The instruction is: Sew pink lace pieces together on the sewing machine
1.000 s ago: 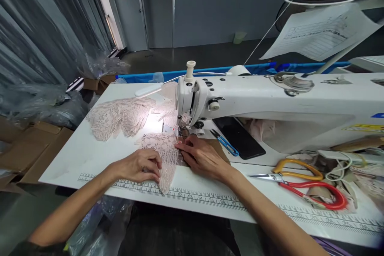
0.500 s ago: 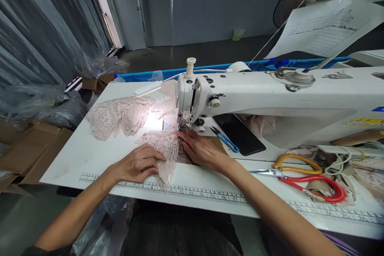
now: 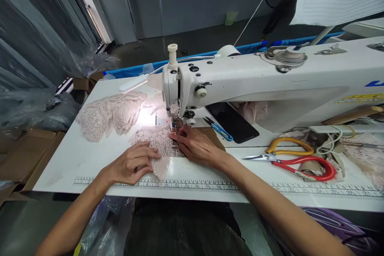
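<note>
A piece of pale pink lace (image 3: 160, 146) lies on the table in front of the sewing machine (image 3: 186, 84), its upper edge by the presser foot (image 3: 174, 123) and its narrow end over the printed ruler. My left hand (image 3: 132, 164) rests on the left side of this lace, fingers apart and slightly bent, fingertips touching it. My right hand (image 3: 195, 144) is close to the foot, with its fingers closed at the lace's right edge; its fingertips are partly hidden. More lace (image 3: 112, 114) is heaped to the left, under the lamp's glare.
Right of my right hand lie blue thread snips (image 3: 220, 130), a black phone (image 3: 235, 122) and scissors (image 3: 294, 160) with yellow and red handles. The ruler (image 3: 195, 186) runs along the table's front edge. Cardboard boxes (image 3: 30, 152) and plastic bags stand at left.
The camera view has shifted, so the machine and table appear further left and slightly higher. Both hands keep nearly the same places on the lace; the right thumb appears more raised.
</note>
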Motion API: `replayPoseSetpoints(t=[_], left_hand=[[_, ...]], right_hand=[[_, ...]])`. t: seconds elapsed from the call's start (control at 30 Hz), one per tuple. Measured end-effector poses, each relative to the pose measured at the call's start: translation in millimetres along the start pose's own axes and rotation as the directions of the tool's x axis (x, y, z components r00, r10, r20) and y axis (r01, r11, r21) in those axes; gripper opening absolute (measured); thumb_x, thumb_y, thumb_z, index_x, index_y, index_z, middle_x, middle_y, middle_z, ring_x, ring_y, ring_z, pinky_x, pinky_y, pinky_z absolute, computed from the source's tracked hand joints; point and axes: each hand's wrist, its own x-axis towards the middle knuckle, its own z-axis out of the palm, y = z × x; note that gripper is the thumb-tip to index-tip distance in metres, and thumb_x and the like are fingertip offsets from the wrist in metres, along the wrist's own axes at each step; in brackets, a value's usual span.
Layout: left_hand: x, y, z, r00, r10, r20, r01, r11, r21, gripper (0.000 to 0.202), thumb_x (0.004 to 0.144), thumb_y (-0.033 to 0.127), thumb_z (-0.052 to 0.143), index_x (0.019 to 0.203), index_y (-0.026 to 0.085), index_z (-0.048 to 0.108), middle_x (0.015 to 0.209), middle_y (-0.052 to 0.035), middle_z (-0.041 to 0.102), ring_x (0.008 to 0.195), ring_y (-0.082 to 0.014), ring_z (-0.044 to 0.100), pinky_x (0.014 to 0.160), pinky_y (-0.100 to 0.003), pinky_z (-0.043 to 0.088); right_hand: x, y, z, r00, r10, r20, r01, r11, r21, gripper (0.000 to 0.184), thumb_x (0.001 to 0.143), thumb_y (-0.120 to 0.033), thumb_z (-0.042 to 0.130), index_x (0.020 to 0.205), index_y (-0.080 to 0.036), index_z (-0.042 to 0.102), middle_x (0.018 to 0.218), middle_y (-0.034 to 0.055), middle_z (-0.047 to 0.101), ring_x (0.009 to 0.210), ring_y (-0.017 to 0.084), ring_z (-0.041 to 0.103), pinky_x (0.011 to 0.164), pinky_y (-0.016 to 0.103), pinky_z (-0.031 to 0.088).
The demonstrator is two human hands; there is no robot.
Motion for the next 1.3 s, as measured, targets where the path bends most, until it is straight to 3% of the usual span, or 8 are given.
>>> replayPoseSetpoints(t=[0.13,0.37,0.53,1.0,1.1,1.2,1.3], left_hand=[[3,1,1.5,1.000,0.012,-0.002,-0.012,0.997,-0.073,0.007,0.089,0.012,0.058,0.085,0.014,0.062,0.106,-0.0121,0.071,0.103,-0.0214,0.066,0.094,-0.042,0.055],[4,-2,4.3,0.999,0.003,-0.052,-0.010,0.992,-0.129,0.005,0.089,0.010,0.060,0.089,0.014,0.064,0.103,-0.0128,0.072,0.098,-0.0212,0.067,0.088,-0.041,0.058],[4,-3,4.6,0.998,-0.002,-0.057,-0.008,0.987,-0.162,0.010,0.088,0.009,0.061,0.096,0.014,0.065,0.101,-0.0112,0.072,0.099,-0.0216,0.067,0.088,-0.041,0.059],[0,-5,5.4,0.999,0.026,-0.037,-0.033,0.980,-0.196,0.019,0.088,0.010,0.062,0.107,0.014,0.067,0.101,-0.0113,0.074,0.103,-0.0219,0.069,0.096,-0.038,0.058],[0,-4,0.2,1.000,0.019,-0.023,-0.023,0.980,-0.199,0.024,0.088,0.017,0.066,0.111,0.013,0.066,0.105,-0.0119,0.073,0.107,-0.0224,0.067,0.100,-0.040,0.054],[8,-6,-5.0,1.000,-0.027,0.008,0.028,0.990,-0.135,0.038,0.089,0.029,0.065,0.122,0.010,0.059,0.117,-0.0167,0.067,0.113,-0.0250,0.063,0.099,-0.043,0.054],[22,-17,-2.3,0.995,-0.102,-0.006,0.102,0.992,0.071,0.035,0.096,0.027,0.054,0.125,0.009,0.055,0.120,-0.0189,0.063,0.110,-0.0257,0.062,0.088,-0.043,0.058]], right_hand=[[-2,-1,0,1.000,0.016,-0.019,-0.016,1.000,0.019,0.043,0.091,-0.017,0.041,0.131,-0.018,0.058,0.105,0.0144,0.054,0.093,0.022,0.053,0.083,0.040,0.050],[-13,-1,-8,0.998,0.039,-0.038,-0.028,0.963,0.269,0.041,0.095,-0.019,0.040,0.130,-0.025,0.060,0.105,0.0105,0.053,0.097,0.019,0.054,0.089,0.038,0.049],[-13,-4,-10,0.999,-0.020,0.045,0.011,0.981,0.196,0.038,0.093,-0.020,0.047,0.126,-0.028,0.063,0.109,0.0106,0.054,0.104,0.023,0.052,0.091,0.044,0.045],[-14,-5,-10,0.998,-0.011,0.054,0.003,0.991,0.134,0.040,0.089,-0.017,0.047,0.124,-0.025,0.064,0.109,0.0122,0.055,0.101,0.025,0.052,0.087,0.045,0.045],[-14,-5,-11,0.998,-0.010,0.057,0.002,0.991,0.136,0.040,0.089,-0.017,0.047,0.124,-0.026,0.064,0.108,0.0119,0.055,0.101,0.024,0.053,0.087,0.045,0.045],[-14,-5,-11,0.999,-0.003,0.049,-0.005,0.988,0.156,0.041,0.088,-0.015,0.047,0.123,-0.027,0.065,0.108,0.0116,0.055,0.102,0.024,0.053,0.087,0.044,0.047],[-13,-4,-10,1.000,-0.006,0.023,0.002,0.983,0.183,0.041,0.087,-0.014,0.048,0.121,-0.027,0.066,0.107,0.0108,0.055,0.103,0.023,0.053,0.089,0.043,0.047]])
